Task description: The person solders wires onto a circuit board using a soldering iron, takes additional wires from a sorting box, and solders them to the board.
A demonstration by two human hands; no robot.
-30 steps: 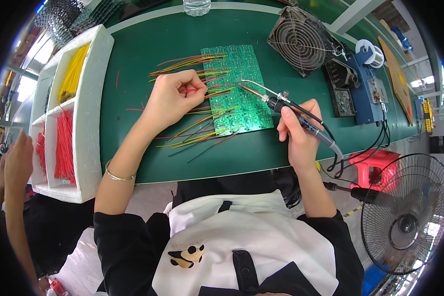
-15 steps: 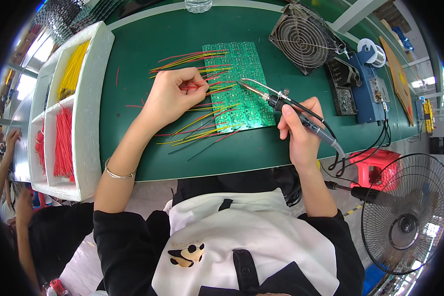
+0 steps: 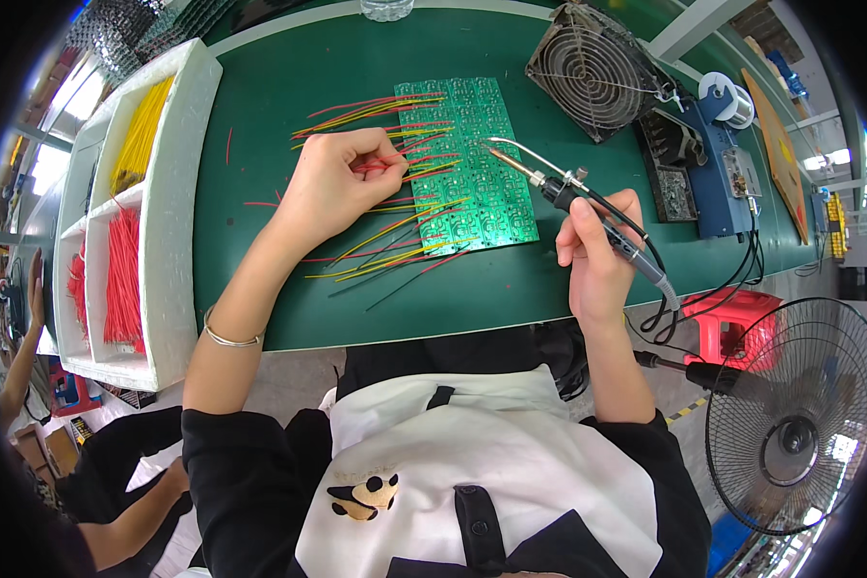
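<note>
A panel of green circuit boards lies on the table, with red, yellow and black wires reaching out from its left part. My left hand is over the wires at the panel's left edge, fingers pinched on several red wires. In my right hand is a soldering iron, gripped like a pen. A thin curved metal tube runs alongside its tip. The tip points left over the panel's upper right part; whether it touches a board I cannot tell.
At left stands a white foam box holding yellow wires and red wires. A square fan, a blue soldering unit and a solder spool stand at right. Cables hang below. A co-worker's arm shows at lower left.
The soldering iron has shifted right and slightly up, with my right hand moving a little right. My left hand stays nearly in place. The co-worker's arms at left have moved.
</note>
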